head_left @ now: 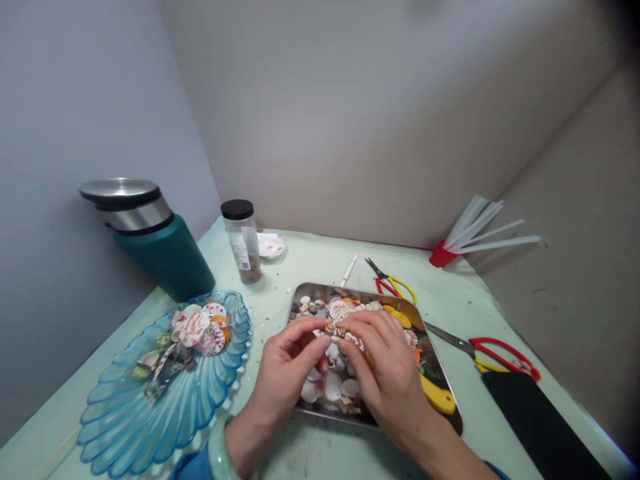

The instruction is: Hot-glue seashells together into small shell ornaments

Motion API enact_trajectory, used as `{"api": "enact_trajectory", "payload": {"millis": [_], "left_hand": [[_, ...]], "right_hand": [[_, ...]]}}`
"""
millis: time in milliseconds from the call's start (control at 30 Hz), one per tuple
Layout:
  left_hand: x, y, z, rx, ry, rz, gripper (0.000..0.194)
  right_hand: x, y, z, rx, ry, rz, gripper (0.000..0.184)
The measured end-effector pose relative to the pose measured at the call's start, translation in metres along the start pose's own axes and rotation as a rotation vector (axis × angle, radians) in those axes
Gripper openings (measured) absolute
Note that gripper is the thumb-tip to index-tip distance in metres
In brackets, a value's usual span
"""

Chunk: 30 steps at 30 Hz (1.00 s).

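Note:
Above a metal tray [437, 373] filled with seashells, my two hands are held close together. My left hand [287, 360] is closed, pinching a small brown-and-white shell [329, 328] between thumb and forefinger. My right hand [383, 357] is also closed, with its fingertips on a similar small shell [341, 331] right beside the first. Whether the two shells are joined, I cannot tell. White and patterned shells [333, 387] lie in the tray under my hands, along with a yellow-handled tool [439, 395] at its right side. My hands hide the tray's middle.
A blue scalloped glass dish [170, 427] with decorated shells [195, 330] stands left. Behind it are a teal bottle [167, 257] and a black-lidded jar [243, 243]. Small cutters [393, 283], red-handled scissors [480, 348], a black flat object [535, 420] and a red cup of sticks [443, 255] lie right.

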<state>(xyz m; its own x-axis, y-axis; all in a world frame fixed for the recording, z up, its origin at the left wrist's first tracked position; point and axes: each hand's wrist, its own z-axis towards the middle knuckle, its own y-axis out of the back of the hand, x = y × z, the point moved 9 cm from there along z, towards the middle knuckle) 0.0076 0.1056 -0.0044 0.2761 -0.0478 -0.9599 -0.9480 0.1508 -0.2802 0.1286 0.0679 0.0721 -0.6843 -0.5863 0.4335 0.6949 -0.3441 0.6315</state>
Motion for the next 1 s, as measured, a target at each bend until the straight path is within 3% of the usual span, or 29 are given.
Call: {"api": "enact_trajectory", "payload": {"millis": [167, 333, 700, 900, 1000], "left_hand": [[0.003, 0.001, 0.0, -0.017, 0.036, -0.026, 0.037], [-0.001, 0.004, 0.001, -0.071, 0.009, -0.041, 0.02], [0.004, 0.001, 0.0, -0.044, 0.057, -0.005, 0.021], [0.007, 0.004, 0.0, -0.058, 0.084, -0.041, 0.02], [0.006, 0.004, -0.001, -0.06, 0.089, -0.059, 0.018]], "right_hand": [[0.0, 0.006, 0.0, -0.051, 0.034, -0.043, 0.016], [0.003, 0.009, 0.0, -0.072, 0.067, -0.094, 0.016], [0.001, 0.007, -0.001, -0.058, 0.063, -0.105, 0.017], [-0.01, 0.003, -0.004, -0.037, -0.044, -0.03, 0.028], [-0.016, 0.002, -0.004, -0.012, -0.163, 0.103, 0.015]]}}
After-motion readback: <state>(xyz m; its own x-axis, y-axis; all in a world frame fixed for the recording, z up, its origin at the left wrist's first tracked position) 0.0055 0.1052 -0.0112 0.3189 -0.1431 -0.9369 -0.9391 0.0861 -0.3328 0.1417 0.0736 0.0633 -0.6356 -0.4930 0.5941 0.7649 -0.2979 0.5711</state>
